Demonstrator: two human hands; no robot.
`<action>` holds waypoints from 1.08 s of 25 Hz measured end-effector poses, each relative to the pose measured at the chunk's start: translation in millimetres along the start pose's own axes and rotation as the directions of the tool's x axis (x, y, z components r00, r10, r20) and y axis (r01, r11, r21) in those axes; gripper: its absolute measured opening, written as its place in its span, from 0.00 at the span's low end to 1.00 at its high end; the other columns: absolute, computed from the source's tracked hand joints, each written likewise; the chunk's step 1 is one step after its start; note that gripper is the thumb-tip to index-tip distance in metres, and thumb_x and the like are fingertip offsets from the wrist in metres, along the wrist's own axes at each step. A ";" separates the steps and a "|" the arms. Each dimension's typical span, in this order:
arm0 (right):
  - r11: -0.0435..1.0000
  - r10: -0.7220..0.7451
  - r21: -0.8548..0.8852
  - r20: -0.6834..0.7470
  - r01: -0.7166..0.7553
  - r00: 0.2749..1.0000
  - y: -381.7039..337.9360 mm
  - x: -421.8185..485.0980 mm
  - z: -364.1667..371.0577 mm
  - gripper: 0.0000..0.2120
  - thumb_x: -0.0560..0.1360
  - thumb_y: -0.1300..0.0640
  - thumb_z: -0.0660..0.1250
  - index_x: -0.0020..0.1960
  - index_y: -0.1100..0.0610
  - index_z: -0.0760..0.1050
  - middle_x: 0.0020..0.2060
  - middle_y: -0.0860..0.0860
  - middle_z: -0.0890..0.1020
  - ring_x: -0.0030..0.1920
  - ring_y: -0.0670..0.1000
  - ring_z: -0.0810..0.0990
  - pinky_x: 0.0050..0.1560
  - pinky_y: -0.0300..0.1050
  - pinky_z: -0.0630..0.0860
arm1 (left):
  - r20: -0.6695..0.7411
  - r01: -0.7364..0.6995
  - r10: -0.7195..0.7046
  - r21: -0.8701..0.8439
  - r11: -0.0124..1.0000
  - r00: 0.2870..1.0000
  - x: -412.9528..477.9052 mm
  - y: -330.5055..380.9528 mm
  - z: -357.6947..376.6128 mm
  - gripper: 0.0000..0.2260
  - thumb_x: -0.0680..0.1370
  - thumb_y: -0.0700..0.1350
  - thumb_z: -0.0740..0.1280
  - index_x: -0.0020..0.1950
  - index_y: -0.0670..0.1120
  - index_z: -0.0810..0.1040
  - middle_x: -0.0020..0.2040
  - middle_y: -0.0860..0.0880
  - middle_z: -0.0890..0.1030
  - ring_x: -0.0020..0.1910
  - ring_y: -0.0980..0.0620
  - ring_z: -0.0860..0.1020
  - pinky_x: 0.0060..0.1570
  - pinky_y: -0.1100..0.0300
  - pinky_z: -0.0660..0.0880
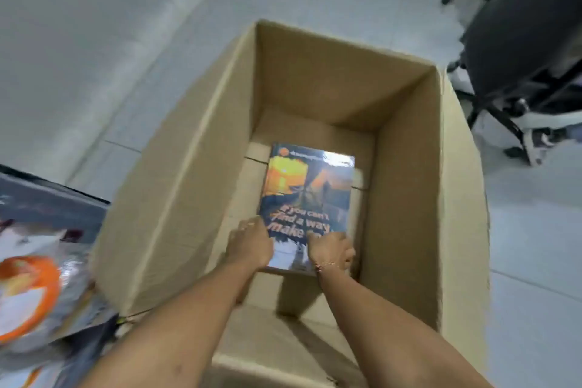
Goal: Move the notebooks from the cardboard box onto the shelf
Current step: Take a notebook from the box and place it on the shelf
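Deep inside the tall brown cardboard box (201, 186) lies a glossy plastic-wrapped notebook with sunset cover (307, 198). Left hand (250, 246) and right hand (332, 250) pinch its near edge. Judged stiff, light, slippery; grip both side edges.

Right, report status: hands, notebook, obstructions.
Both hands, left and right, gripping near edge of notebook. Notebook still inside cardboard box, low down. Nothing blocking the lift.
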State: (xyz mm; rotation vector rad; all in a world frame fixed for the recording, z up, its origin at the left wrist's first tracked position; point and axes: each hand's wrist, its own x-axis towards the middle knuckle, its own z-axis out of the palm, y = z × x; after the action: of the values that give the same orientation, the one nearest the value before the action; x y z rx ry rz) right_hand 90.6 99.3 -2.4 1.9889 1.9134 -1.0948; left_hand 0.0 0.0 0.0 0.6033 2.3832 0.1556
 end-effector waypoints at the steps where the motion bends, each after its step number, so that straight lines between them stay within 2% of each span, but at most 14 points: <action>1: 0.996 0.086 -0.041 0.023 -0.085 0.996 7.3 5.6 4.9 0.35 0.72 0.47 0.67 0.68 0.65 0.57 0.68 0.62 0.63 0.68 0.62 0.62 0.67 0.55 0.64 | 0.081 0.109 -0.106 -0.023 0.994 0.991 7.6 -5.5 14.3 0.23 0.74 0.50 0.61 0.67 0.42 0.67 0.67 0.41 0.73 0.66 0.42 0.71 0.66 0.50 0.69; 3: 0.987 0.143 -0.074 0.015 -0.141 0.990 18.3 14.5 12.6 0.36 0.71 0.46 0.68 0.69 0.64 0.57 0.67 0.61 0.63 0.67 0.61 0.62 0.66 0.56 0.66 | 0.179 0.262 -0.249 -0.056 0.963 0.952 14.4 -11.3 36.3 0.26 0.74 0.51 0.60 0.69 0.41 0.65 0.68 0.40 0.71 0.66 0.40 0.71 0.66 0.49 0.69; 5: 0.985 0.164 -0.047 0.019 -0.163 0.986 24.8 19.5 13.8 0.34 0.71 0.47 0.69 0.68 0.62 0.60 0.67 0.60 0.64 0.66 0.61 0.63 0.66 0.57 0.65 | 0.180 0.352 -0.335 -0.077 0.933 0.925 14.5 -6.8 39.5 0.23 0.76 0.46 0.61 0.68 0.39 0.65 0.67 0.39 0.72 0.65 0.39 0.72 0.63 0.50 0.70; 8: 0.976 0.216 0.007 0.035 -0.216 0.976 26.1 21.7 13.1 0.30 0.70 0.49 0.70 0.65 0.61 0.63 0.65 0.59 0.65 0.66 0.61 0.63 0.66 0.56 0.63 | 0.132 0.393 -0.386 -0.037 0.919 0.913 12.7 5.7 32.7 0.15 0.75 0.40 0.61 0.61 0.39 0.73 0.61 0.41 0.77 0.59 0.40 0.76 0.57 0.52 0.74; 11: 0.966 0.242 0.103 -0.034 -0.237 0.970 25.7 16.6 10.8 0.24 0.71 0.57 0.68 0.63 0.61 0.63 0.66 0.59 0.65 0.66 0.60 0.62 0.66 0.57 0.62 | 0.127 0.418 -0.414 0.000 0.909 0.901 7.8 8.2 19.0 0.13 0.75 0.38 0.62 0.59 0.39 0.75 0.59 0.41 0.79 0.57 0.42 0.78 0.52 0.56 0.75; 14: 0.967 0.170 0.212 -0.132 -0.140 0.977 14.8 -4.6 -7.6 0.19 0.72 0.65 0.64 0.61 0.63 0.65 0.65 0.59 0.67 0.67 0.60 0.62 0.65 0.58 0.61 | 0.010 0.328 -0.328 -0.010 0.945 0.945 -12.0 11.9 -12.7 0.12 0.76 0.39 0.65 0.59 0.40 0.75 0.60 0.41 0.78 0.59 0.42 0.77 0.53 0.55 0.75; 17: 0.946 0.098 0.323 -0.220 -0.022 0.971 -8.7 -44.1 -32.3 0.16 0.73 0.66 0.63 0.59 0.64 0.66 0.64 0.60 0.69 0.67 0.61 0.63 0.65 0.60 0.61 | -0.144 0.219 -0.230 -0.082 0.972 0.963 -42.1 18.8 -60.5 0.12 0.76 0.39 0.65 0.59 0.40 0.76 0.61 0.39 0.79 0.61 0.40 0.76 0.56 0.52 0.75; 18: 0.930 0.081 0.367 -0.265 0.022 0.961 -17.2 -56.6 -42.6 0.15 0.73 0.65 0.63 0.59 0.65 0.67 0.64 0.61 0.69 0.67 0.62 0.64 0.65 0.60 0.61 | -0.212 0.161 -0.186 -0.132 0.978 0.959 -55.4 25.2 -78.5 0.11 0.75 0.38 0.64 0.58 0.40 0.77 0.59 0.38 0.79 0.59 0.39 0.77 0.55 0.52 0.75; 20: 0.830 -0.067 0.499 -0.357 0.250 0.932 -40.1 -99.7 -62.4 0.16 0.73 0.65 0.64 0.58 0.68 0.67 0.60 0.63 0.71 0.64 0.63 0.66 0.65 0.58 0.62 | -0.412 0.004 -0.102 -0.234 0.972 0.906 -101.0 19.0 -126.1 0.08 0.74 0.38 0.65 0.53 0.40 0.77 0.54 0.38 0.81 0.55 0.39 0.78 0.51 0.52 0.73; 22: 0.604 -0.259 0.609 -0.459 0.514 0.850 -70.4 -149.7 -79.5 0.19 0.71 0.64 0.65 0.60 0.69 0.66 0.55 0.62 0.72 0.61 0.62 0.70 0.63 0.55 0.66 | -0.650 -0.153 -0.054 -0.258 0.954 0.758 -159.1 1.0 -173.1 0.07 0.74 0.39 0.68 0.51 0.41 0.77 0.50 0.41 0.82 0.51 0.41 0.78 0.47 0.56 0.69; 23: 0.450 -0.351 0.645 -0.508 0.618 0.787 -88.1 -178.9 -87.3 0.21 0.70 0.61 0.65 0.60 0.68 0.66 0.55 0.62 0.72 0.59 0.61 0.72 0.62 0.54 0.68 | -0.772 -0.232 -0.054 -0.256 0.938 0.634 -191.9 -13.1 -195.8 0.08 0.73 0.39 0.68 0.52 0.42 0.78 0.49 0.42 0.82 0.50 0.41 0.79 0.46 0.57 0.67; 25: 0.116 -0.513 0.698 -0.567 0.707 0.644 -127.4 -258.2 -105.0 0.20 0.69 0.55 0.65 0.59 0.55 0.65 0.56 0.59 0.71 0.54 0.53 0.74 0.60 0.44 0.71 | -0.963 -0.323 -0.092 -0.174 0.930 0.254 -268.9 -49.5 -238.3 0.13 0.72 0.40 0.69 0.56 0.41 0.79 0.48 0.43 0.83 0.48 0.46 0.79 0.47 0.61 0.68; 26: -0.040 -0.575 0.701 -0.599 0.712 0.557 -145.3 -303.8 -114.7 0.20 0.70 0.54 0.65 0.59 0.50 0.64 0.57 0.58 0.70 0.54 0.51 0.74 0.58 0.37 0.72 | -0.995 -0.289 -0.088 -0.097 0.952 0.044 -312.6 -66.8 -258.9 0.15 0.73 0.41 0.68 0.59 0.41 0.79 0.49 0.43 0.84 0.48 0.49 0.78 0.49 0.63 0.69; 27: -0.163 -0.613 0.675 -0.641 0.719 0.462 -157.2 -341.6 -124.9 0.21 0.71 0.55 0.66 0.61 0.49 0.63 0.58 0.60 0.70 0.56 0.52 0.74 0.59 0.32 0.70 | -0.991 -0.230 -0.059 -0.031 0.973 -0.117 -351.9 -78.2 -274.3 0.16 0.74 0.43 0.66 0.61 0.40 0.78 0.48 0.43 0.83 0.48 0.52 0.76 0.51 0.66 0.69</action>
State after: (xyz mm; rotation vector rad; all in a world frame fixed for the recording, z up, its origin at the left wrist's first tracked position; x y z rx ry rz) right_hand 25.5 -73.3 348.3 0.8373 2.8292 -3.1010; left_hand 32.5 -219.2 395.0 0.6080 3.7386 1.4539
